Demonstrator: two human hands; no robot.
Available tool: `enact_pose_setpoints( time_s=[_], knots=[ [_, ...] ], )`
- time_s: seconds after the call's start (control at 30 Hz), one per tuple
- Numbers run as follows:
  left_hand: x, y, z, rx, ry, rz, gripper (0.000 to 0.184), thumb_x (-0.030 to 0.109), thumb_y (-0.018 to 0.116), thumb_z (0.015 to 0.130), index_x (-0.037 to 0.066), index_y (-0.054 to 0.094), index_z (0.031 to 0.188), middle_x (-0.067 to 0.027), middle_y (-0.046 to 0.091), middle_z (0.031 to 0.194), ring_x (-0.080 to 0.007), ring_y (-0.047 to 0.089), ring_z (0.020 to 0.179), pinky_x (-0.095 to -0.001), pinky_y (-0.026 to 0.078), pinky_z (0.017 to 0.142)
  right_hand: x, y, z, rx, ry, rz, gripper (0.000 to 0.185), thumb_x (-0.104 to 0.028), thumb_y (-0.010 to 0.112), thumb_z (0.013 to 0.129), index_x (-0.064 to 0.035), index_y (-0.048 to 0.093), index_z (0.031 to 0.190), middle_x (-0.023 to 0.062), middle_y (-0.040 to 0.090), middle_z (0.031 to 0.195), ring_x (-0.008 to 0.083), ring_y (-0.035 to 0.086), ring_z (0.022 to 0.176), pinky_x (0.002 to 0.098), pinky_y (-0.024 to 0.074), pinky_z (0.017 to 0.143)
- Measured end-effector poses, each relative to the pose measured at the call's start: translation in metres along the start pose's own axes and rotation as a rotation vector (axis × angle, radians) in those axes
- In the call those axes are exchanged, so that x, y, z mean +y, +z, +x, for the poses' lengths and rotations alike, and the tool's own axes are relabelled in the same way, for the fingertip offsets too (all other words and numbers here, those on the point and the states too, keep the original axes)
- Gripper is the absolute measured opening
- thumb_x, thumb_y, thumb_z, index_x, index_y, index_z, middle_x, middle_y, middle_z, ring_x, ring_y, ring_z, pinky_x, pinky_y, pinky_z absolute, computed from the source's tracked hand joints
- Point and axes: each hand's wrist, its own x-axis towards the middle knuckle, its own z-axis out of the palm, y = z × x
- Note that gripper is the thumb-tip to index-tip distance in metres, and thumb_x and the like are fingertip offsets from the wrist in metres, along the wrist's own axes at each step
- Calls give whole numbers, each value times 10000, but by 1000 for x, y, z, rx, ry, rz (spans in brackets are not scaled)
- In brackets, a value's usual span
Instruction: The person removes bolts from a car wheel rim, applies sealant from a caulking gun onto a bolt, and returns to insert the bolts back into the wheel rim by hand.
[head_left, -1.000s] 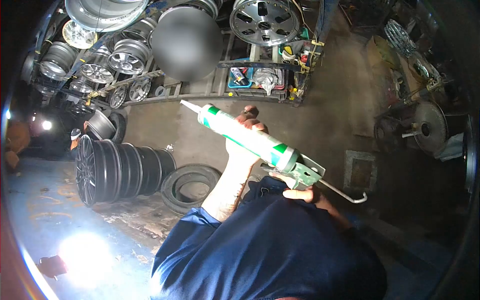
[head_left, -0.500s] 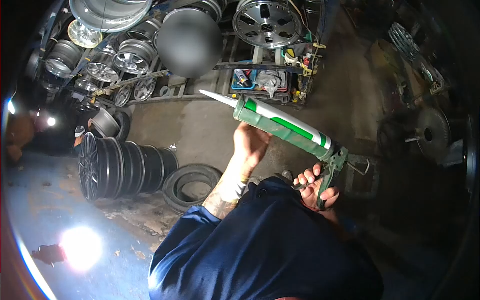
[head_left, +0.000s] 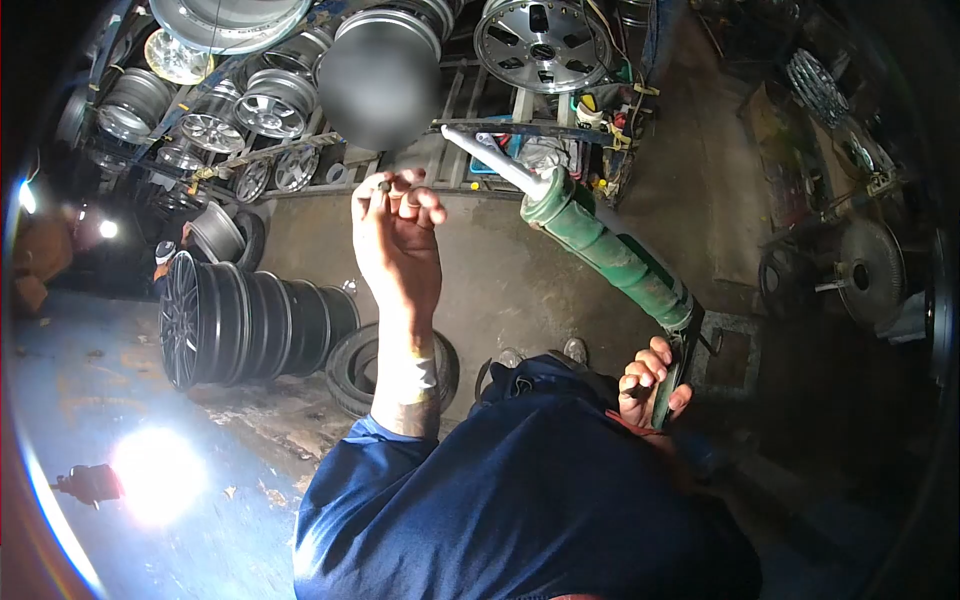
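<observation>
A green caulking gun [head_left: 615, 250] slants across the view, its pale nozzle pointing to the upper left. My right hand [head_left: 652, 385] is wrapped round its handle at the lower end. Left of the gun and apart from it, my left hand [head_left: 402, 235] is raised with the palm showing. Its fingers are loosely curled and apart, and I make out nothing held in them. The gun's body hides most of the cartridge.
Metal racks with several wheel rims [head_left: 543, 50] run along the top. Stacked dark rims [head_left: 250, 320] and a tyre [head_left: 350, 375] lie at the left. A bright lamp [head_left: 158, 475] shines lower left. A fan [head_left: 870, 270] stands at the right.
My left hand has come off the gun and moved up and left. The gun has turned, its nozzle swinging up and right, and its green underside now faces me. My right hand still grips the handle.
</observation>
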Motion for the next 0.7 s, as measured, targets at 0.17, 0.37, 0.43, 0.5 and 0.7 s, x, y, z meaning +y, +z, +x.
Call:
enact_pose_setpoints(
  time_s=[0.17,0.37,0.43,0.5,0.7],
  knots=[
    [-10,-40,5,-19,-701,-220,121,126,426,801,62,498,873,-48,501,748,-84,315,494,-220,282,389,-5,-6,-7,1,-15,29,521,-7,610,598,-104,388,1059,61,513,978,270,544,1050,470,378,1060],
    [-2,2,2,-211,-303,277,254,305,581,965,66,594,1050,82,327,622,-35,265,497,-207,204,446,-10,-8,-24,47,-26,26,525,-16,614,606,-102,394,1075,58,522,978,268,553,1055,465,389,1064],
    [6,20,8,-214,-71,548,205,156,656,930,56,650,1109,87,448,663,-3,274,512,-205,195,458,-10,-6,-26,49,-23,28,520,-18,614,610,-102,395,1074,56,525,975,267,558,1053,469,395,1064],
    [14,20,10,-273,31,812,219,96,710,884,37,692,1094,69,564,751,11,322,559,-198,212,483,-10,-5,-29,49,-15,29,516,-22,619,614,-104,397,1072,55,528,973,267,564,1053,471,400,1063],
    [17,9,13,-388,293,835,206,52,751,825,6,726,1024,-18,661,747,-35,524,646,-189,414,602,-16,-4,-34,26,52,11,507,-37,637,627,-110,399,1068,52,538,981,262,569,1079,463,401,1077]
  ],
)
